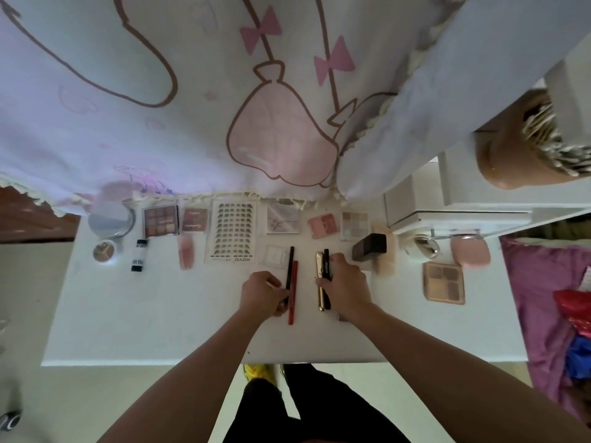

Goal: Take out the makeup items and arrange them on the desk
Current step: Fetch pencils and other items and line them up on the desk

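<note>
On the white desk (144,314), my left hand (263,294) pinches a thin black pencil (290,266) that lies beside a red pencil (293,292). My right hand (347,287) grips a black tube (326,266) next to a gold tube (320,282). Behind them, along the far edge, lie a brown eyeshadow palette (160,220), a false-lash sheet (232,231), a pink compact (323,225) and a pale palette (354,226).
A round silver mirror (110,220), a small jar (105,251) and a vial (139,254) stand at the left. A dark box (369,247), a beige palette (444,282) and a pink case (470,254) sit right. A curtain (192,107) hangs behind the desk.
</note>
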`<state>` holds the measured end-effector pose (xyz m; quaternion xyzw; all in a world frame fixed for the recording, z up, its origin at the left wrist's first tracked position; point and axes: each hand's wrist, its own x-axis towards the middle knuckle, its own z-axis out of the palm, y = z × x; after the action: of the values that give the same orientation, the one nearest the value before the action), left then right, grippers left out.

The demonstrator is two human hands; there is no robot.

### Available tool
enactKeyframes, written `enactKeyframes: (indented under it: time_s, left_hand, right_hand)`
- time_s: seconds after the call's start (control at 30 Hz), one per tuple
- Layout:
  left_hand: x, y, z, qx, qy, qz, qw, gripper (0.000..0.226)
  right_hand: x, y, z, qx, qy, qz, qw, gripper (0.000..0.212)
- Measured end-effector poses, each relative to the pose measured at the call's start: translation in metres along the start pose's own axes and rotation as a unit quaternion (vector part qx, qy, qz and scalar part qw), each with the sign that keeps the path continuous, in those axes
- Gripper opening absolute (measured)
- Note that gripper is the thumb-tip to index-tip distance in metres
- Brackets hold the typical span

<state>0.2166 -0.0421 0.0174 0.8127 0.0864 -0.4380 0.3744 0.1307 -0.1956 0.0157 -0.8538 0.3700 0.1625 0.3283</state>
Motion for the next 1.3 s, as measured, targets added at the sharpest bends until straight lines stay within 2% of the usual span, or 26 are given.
enactKeyframes:
  time_s: [0.4, 0.5, 0.7, 0.87, 0.97, 1.1, 1.2, 1.3]
  left_hand:
    - [-0.025, -0.034, -0.032, 0.031, 0.011, 0.019, 0.999, 0.017]
    - [-0.035, -0.042, -0.046, 0.038, 0.017, 0.036, 0.998, 0.018]
    - [-0.072, -0.080, -0.093, 0.046, 0.065, 0.065, 0.995, 0.018]
    - [-0.122, -0.146, -0.141, 0.116, 0.136, 0.082, 0.980, 0.016]
    - [-0.173, -0.207, -0.173, 0.153, 0.180, 0.066, 0.969, 0.021]
    - [-0.255, -0.301, -0.212, 0.137, 0.253, 0.012, 0.958, 0.023]
    - [-0.321, -0.385, -0.239, 0.124, 0.303, -0.062, 0.943, 0.022]
    - [-0.385, -0.472, -0.255, 0.069, 0.364, -0.136, 0.919, 0.022]
  right_hand:
    - [0.001, -0.014, 0.000, -0.098, -0.026, -0.018, 0.995, 0.030]
    - [-0.005, -0.020, -0.002, -0.144, -0.007, -0.033, 0.989, 0.030]
    - [-0.042, -0.056, 0.002, -0.197, 0.056, -0.124, 0.971, 0.037]
    - [-0.096, -0.110, 0.043, -0.262, 0.026, -0.231, 0.937, 0.036]
    - [-0.150, -0.143, 0.084, -0.315, 0.005, -0.297, 0.902, 0.028]
    - [-0.225, -0.193, 0.146, -0.358, -0.034, -0.402, 0.842, 0.026]
    - [-0.294, -0.238, 0.201, -0.394, -0.084, -0.481, 0.779, 0.028]
    - [-0.370, -0.282, 0.267, -0.433, -0.123, -0.563, 0.693, 0.027]
